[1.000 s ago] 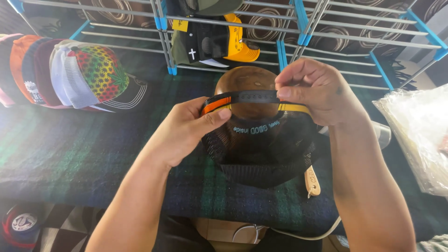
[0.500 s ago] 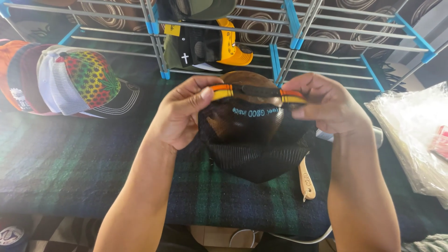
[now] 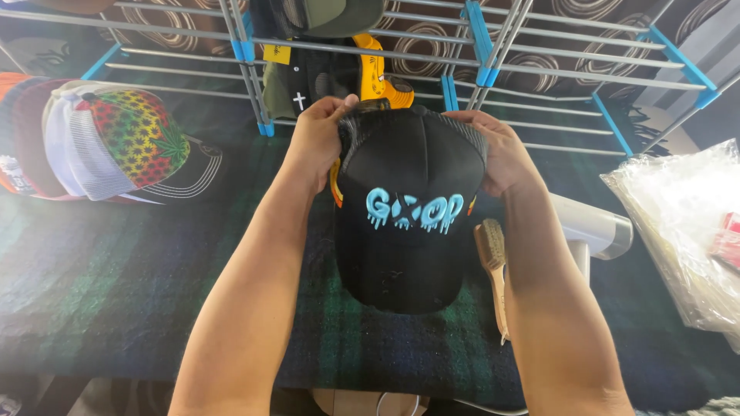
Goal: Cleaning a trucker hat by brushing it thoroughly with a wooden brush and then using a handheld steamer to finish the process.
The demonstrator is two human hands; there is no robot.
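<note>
Above plaid cloth [image 3: 100, 293]: 2 hands' fingers grip black cap [image 3: 408, 223] at crown edges; left hand [image 3: 316, 142], right hand [image 3: 501, 154].

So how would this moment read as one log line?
left hand: grips black cap | right hand: grips cap | brim toward wearer | brush beside cap | cap stack far left

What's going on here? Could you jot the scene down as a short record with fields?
Held item: black cap with pale blue dripping lettering on its front, brim toward the camera
Left hand: left hand grips the cap's rear left edge
Right hand: right hand grips the cap's rear right side
Surface: dark green plaid cloth
Left side: stack of caps, the nearest rainbow-patterned
Beside cap: wooden brush
Behind: wire rack with blue joints
Right side: clear plastic bags
</note>
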